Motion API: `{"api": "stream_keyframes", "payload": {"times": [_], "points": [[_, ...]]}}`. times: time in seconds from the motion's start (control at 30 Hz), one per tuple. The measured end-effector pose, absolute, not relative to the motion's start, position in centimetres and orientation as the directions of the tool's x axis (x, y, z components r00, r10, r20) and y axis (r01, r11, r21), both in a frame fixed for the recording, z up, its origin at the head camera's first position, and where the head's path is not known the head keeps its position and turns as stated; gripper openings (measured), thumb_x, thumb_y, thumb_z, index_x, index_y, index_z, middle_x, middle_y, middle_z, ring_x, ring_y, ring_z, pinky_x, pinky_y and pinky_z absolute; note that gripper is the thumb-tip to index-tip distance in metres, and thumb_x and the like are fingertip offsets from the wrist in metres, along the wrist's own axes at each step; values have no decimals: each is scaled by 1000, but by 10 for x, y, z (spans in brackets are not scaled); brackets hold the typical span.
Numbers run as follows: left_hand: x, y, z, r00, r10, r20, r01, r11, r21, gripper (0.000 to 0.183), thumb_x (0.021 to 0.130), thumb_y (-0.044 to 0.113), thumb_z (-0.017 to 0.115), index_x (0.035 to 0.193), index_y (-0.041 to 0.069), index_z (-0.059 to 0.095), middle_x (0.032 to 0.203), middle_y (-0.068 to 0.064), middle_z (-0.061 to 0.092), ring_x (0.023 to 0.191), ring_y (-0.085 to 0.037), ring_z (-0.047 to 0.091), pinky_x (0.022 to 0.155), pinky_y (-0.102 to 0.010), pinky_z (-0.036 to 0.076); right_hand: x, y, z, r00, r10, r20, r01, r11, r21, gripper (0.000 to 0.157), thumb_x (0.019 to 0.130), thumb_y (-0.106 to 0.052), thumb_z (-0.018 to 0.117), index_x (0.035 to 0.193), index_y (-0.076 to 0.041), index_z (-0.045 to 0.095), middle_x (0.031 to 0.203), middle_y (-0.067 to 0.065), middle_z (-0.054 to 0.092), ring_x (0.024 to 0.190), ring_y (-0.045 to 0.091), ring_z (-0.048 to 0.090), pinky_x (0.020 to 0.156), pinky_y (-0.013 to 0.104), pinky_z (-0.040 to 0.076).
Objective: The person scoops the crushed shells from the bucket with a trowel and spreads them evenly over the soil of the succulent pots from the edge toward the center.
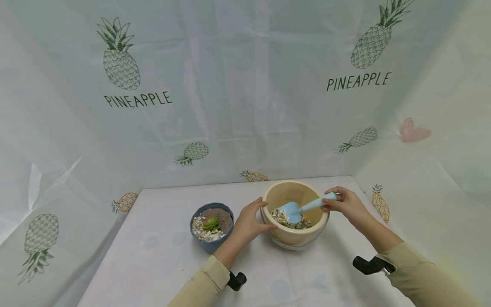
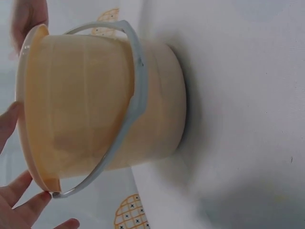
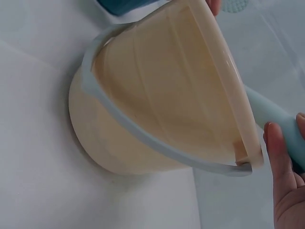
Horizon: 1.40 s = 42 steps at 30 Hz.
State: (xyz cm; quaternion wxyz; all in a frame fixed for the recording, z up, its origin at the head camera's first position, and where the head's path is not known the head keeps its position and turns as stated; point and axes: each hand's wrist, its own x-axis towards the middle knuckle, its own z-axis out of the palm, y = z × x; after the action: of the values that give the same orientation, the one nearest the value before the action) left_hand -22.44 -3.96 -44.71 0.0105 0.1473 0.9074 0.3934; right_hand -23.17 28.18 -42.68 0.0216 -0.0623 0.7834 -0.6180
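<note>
A cream bucket [image 1: 293, 235] stands on the table, with mixed small gravel [image 1: 305, 222] in its bottom. My left hand [image 1: 248, 222] grips the left side of its rim, thumb toward the front and fingers farther back. In my right hand [image 1: 346, 206] is the handle of a light blue toy shovel [image 1: 315, 203], held over the right rim. The blade dips into the bucket and meets the gravel, with some pale bits on it. The bucket's grey-blue carrying handle [image 2: 139, 86] hangs down against the outer wall in the left wrist view.
Left of the bucket, close to my left forearm, stands a blue pot [image 1: 210, 246] with a green succulent [image 1: 211, 224], white pebbles and a brownish surface. A pale cloth covers the table [image 1: 161, 238]. Pineapple-printed sheets [image 1: 230, 106] hang behind and at both sides.
</note>
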Motion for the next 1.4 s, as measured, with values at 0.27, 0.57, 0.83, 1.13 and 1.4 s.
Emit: {"api": "stream_keyframes", "payload": {"times": [0.27, 0.57, 0.83, 1.13, 1.4], "points": [[-223, -49, -441, -957, 272, 101, 256, 626, 737, 76, 73, 43, 85, 138, 15, 55, 150, -3, 43, 138, -27, 37, 109, -49, 33, -233, 284, -425, -991, -114, 65, -91, 231, -969, 47, 95, -13, 65, 125, 15, 42, 96, 16, 69, 82, 18, 71, 80, 29, 56], [-221, -70, -430, -967, 227, 114, 233, 613, 755, 78, 74, 43, 84, 140, 17, 53, 147, -3, 46, 137, -28, 38, 108, -52, 34, -236, 285, -415, -988, -118, 97, -119, 199, -973, 48, 98, -14, 61, 129, 15, 39, 93, 1, 70, 81, 15, 71, 80, 27, 56], [-217, -93, -419, -976, 191, 103, 203, 635, 746, 73, 77, 36, 84, 141, 20, 52, 149, -3, 43, 138, -29, 37, 106, -53, 37, -243, 272, -400, -985, -118, 127, -142, 127, -982, 47, 98, -12, 61, 128, 15, 38, 92, 1, 69, 81, 13, 71, 80, 28, 56], [-209, -133, -411, -987, 123, 106, 160, 652, 741, 75, 77, 33, 84, 142, 23, 50, 150, -3, 41, 134, -32, 41, 100, -56, 42, -255, 234, -391, -978, -164, 132, -138, 26, -990, 43, 96, -6, 61, 125, 16, 39, 91, 5, 67, 81, 14, 70, 82, 35, 56], [-212, -171, -410, -984, 115, 136, 178, 694, 698, 75, 78, 35, 83, 143, 17, 50, 150, -9, 42, 138, -35, 35, 105, -58, 34, -266, 201, -395, -974, -190, 126, -117, -58, -991, 35, 95, -2, 61, 121, 12, 43, 89, 6, 67, 78, 16, 70, 78, 31, 57]]}}
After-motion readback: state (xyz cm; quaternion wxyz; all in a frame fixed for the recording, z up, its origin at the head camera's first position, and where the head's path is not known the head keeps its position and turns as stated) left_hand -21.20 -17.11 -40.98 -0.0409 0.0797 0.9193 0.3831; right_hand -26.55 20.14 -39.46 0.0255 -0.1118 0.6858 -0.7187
